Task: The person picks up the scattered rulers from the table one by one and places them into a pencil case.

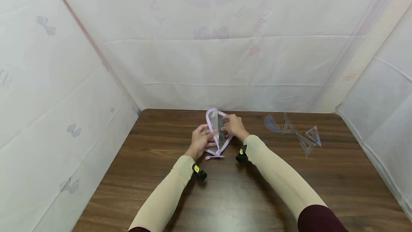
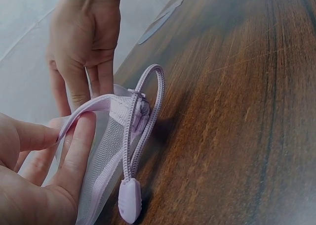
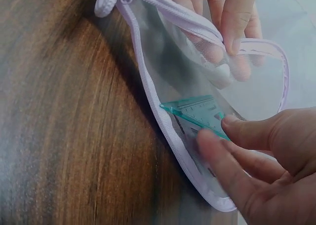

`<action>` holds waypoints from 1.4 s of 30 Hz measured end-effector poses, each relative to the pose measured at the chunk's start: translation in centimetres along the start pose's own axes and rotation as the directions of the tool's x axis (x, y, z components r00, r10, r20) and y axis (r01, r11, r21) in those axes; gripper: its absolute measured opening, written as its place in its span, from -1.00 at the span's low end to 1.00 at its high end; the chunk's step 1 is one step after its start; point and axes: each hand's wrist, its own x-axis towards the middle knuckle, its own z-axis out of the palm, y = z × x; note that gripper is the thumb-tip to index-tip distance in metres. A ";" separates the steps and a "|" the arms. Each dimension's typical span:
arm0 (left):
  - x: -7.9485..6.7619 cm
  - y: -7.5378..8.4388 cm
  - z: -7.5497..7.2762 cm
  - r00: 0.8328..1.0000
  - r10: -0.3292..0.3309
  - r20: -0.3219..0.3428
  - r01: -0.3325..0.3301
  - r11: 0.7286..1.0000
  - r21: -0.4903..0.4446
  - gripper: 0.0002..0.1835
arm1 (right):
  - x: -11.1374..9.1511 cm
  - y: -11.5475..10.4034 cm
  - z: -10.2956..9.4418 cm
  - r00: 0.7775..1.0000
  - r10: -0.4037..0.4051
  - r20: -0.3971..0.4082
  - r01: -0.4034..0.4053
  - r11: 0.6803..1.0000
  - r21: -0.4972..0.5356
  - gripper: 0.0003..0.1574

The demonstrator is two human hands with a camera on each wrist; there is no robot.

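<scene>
A see-through zip pouch with mesh and lilac trim (image 1: 211, 117) lies on the table, its mouth spread apart. My left hand (image 1: 200, 140) pinches the lilac zip edge (image 2: 96, 104) between thumb and fingers, holding that side up. My right hand (image 1: 234, 126) reaches into the opening. In the right wrist view, its thumb and fingers are at one end of a teal set square (image 3: 197, 109), which lies inside against the pouch wall. The index finger is blurred. A corded zip pull (image 2: 130, 200) hangs at the pouch's near end.
To the right on the brown wooden table (image 1: 219, 196) lie a clear protractor (image 1: 271, 123) and several clear set squares (image 1: 305, 144). White sheeting (image 1: 225, 67) rises behind the table and along both sides.
</scene>
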 end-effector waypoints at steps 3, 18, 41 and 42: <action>0.1 0.0 0.1 1.000 0.002 0.001 -0.002 1.000 -0.004 -0.59 | -0.2 -0.1 -0.2 1.000 -0.001 0.002 0.001 0.999 -0.046 -0.35; 0.1 0.3 0.1 1.000 0.001 -0.001 -0.001 1.000 -0.016 -0.59 | -0.8 0.2 -1.4 0.997 -0.083 0.000 0.083 0.995 -0.058 -0.35; -0.2 0.4 -0.1 1.000 -0.014 -0.019 0.014 1.000 -0.022 -0.61 | -1.1 1.8 -2.5 0.934 -0.355 0.024 0.353 0.915 -0.194 -0.41; -0.2 0.4 -0.2 1.000 -0.012 -0.018 0.012 1.000 -0.020 -0.61 | -1.1 1.9 -2.6 0.928 -0.370 0.026 0.368 0.908 -0.199 -0.41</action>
